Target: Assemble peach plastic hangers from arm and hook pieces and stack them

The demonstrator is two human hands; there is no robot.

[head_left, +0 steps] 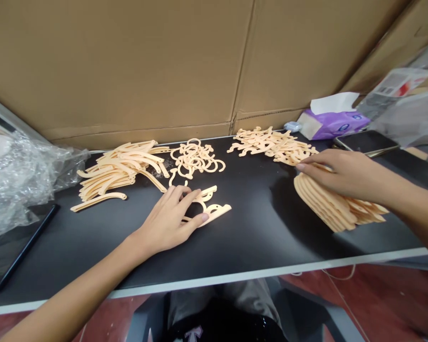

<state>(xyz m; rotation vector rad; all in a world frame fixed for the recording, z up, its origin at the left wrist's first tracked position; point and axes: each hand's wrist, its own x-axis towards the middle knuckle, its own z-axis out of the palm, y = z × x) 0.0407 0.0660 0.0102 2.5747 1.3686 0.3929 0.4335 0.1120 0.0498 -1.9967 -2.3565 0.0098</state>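
right hand (342,176): fingers together, resting on curved peach plastic strip stack (328,207), long axis left-right | left hand (167,219): fingers apart over peach plastic hooks (214,211)

My left hand (166,221) covers part of the flat peach plastic pieces (214,209) beneath it, so their full outline cannot be read. My right hand (342,173) hides the top of the curved stack (328,204). The bubble wrap (14,183) is cut off by the left edge; the printed bag (403,85) is cut off by the right edge, its print too small to read.
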